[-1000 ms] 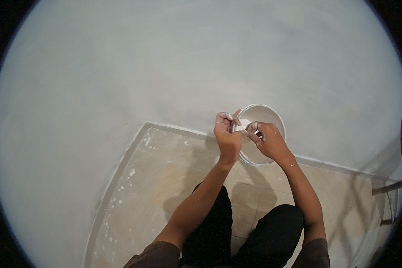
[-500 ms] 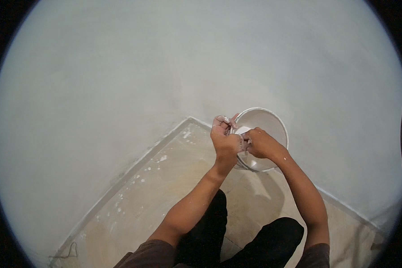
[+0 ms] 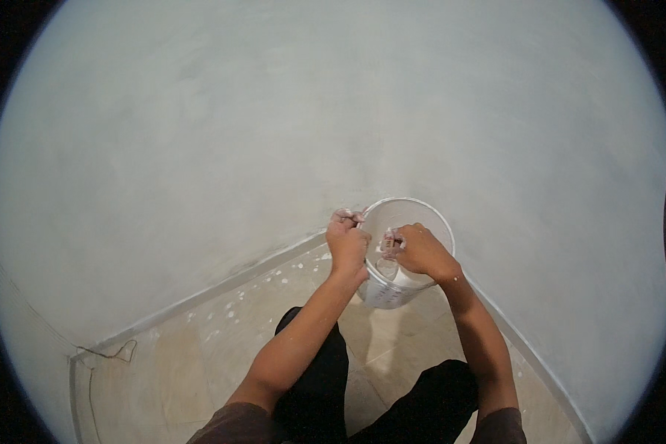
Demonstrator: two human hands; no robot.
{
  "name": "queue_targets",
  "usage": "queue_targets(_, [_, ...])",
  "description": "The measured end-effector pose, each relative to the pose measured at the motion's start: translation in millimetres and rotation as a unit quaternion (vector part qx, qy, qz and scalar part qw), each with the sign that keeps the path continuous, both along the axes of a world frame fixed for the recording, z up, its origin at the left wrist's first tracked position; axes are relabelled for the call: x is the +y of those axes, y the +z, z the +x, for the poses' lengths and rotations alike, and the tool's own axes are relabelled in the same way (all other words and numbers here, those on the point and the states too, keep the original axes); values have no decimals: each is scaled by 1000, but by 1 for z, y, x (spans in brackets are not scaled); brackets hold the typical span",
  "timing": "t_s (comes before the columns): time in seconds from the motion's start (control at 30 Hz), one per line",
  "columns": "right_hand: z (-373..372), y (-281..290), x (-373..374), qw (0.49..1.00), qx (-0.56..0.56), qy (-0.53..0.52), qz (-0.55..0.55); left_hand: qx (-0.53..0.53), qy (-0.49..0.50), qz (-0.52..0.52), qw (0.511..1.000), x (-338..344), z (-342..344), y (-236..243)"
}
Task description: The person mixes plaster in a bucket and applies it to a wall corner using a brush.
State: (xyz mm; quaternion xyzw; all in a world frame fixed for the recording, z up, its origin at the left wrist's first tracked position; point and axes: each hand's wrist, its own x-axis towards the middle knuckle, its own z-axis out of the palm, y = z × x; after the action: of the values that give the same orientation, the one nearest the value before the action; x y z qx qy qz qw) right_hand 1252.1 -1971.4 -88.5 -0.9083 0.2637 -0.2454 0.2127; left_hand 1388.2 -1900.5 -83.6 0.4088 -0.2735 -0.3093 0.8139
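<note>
A white bucket (image 3: 386, 297) stands in the corner of the floor, its round mouth facing up toward me. My left hand (image 3: 347, 243) is closed on the left side of its rim, the fingers smeared with white. Inside the mouth is my right hand (image 3: 424, 253), palm turned left and fingers curled, with thick white stuff on the fingertips. Whatever it may hold between those fingers is too small to make out. A patch of white material (image 3: 409, 279) shows low in the bucket beneath the right hand.
Pale grey-white walls (image 3: 274, 111) rise behind the bucket. A narrow skirting (image 3: 222, 285) edges the beige tiled floor (image 3: 177, 362), which has white splashes (image 3: 231, 314). A thin dark wire (image 3: 118, 355) lies at the left corner. My knees (image 3: 422, 399) are near the bucket.
My hands have drawn apart: the right has left the left hand's side and sits inside the bucket. The left still holds the rim. The whole view has shifted, and more bucket wall shows.
</note>
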Motion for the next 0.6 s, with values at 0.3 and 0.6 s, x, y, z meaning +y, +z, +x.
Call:
queue_targets(0.3, [26,-47,-31,990,131,9,-54,32,7,49,998,-30,25,-52])
queue_targets(0.6, [42,-24,4,991,115,-61,3,-7,16,7,1000,-11,48,-55])
